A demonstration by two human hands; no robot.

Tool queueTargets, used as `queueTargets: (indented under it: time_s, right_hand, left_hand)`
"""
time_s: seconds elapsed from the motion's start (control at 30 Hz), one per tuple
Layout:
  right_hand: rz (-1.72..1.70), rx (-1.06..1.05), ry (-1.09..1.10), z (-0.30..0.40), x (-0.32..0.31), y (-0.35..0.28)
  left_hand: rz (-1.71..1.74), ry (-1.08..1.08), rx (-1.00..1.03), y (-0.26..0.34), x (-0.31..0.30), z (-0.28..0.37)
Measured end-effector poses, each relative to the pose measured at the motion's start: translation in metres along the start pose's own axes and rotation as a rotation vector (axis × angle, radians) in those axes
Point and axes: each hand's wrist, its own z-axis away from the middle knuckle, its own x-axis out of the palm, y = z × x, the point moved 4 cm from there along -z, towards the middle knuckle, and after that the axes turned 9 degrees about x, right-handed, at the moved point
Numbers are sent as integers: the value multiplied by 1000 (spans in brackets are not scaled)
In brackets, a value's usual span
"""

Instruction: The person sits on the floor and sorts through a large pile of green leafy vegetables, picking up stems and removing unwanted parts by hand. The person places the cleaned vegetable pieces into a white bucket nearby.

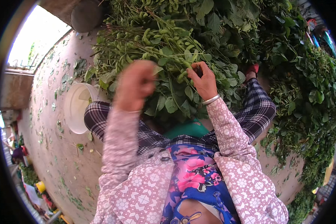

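Observation:
Pulled soybean plants [145,42] with green pods lie in a leafy heap before me. My right hand [203,79], with a metal bangle at its wrist, pinches a soybean stem [182,59] near some pods at the heap's front. My left hand [137,84] is blurred by motion over the left front of the plants. Its fingers look curled, but whether they hold anything cannot be made out. A white plastic bucket [70,110] stands on the floor to the left, beside my left knee. Part of its inside shows, with a little green at its right side.
More leafy plants [299,92] are piled along the right. Loose leaves litter the concrete floor [53,148] on the left. Between my legs shows a green object [189,129]. A grey round object [86,16] stands at the upper left. A yellow container [40,186] is at the lower left.

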Motion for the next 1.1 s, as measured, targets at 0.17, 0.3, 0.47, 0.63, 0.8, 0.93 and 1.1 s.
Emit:
queueTargets:
  time_s: [0.17,0.3,0.47,0.63,0.8,0.93,1.1]
  right_hand:
    - [75,-75,-2,14,-5,-12]
    - [26,-11,-39,25,-4,-15]
    - [-12,152,-149,33,5,-7]
    - [-65,177,-227,35,2,-1]
    - [-114,252,-271,35,9,10]
    - [-441,582,-422,36,13,17]
    - [-330,543,-395,32,16,18]
  left_hand:
    - [61,-68,-308,-116,38,-29]
    - [205,-147,-327,-125,35,-35]
    - [79,-261,-280,-114,38,-50]
    - [18,-313,-306,-115,35,-59]
    - [45,-279,-303,-130,25,-52]
    - [231,-327,-388,-137,17,-52]
    - [-26,-317,-310,-132,22,-48]
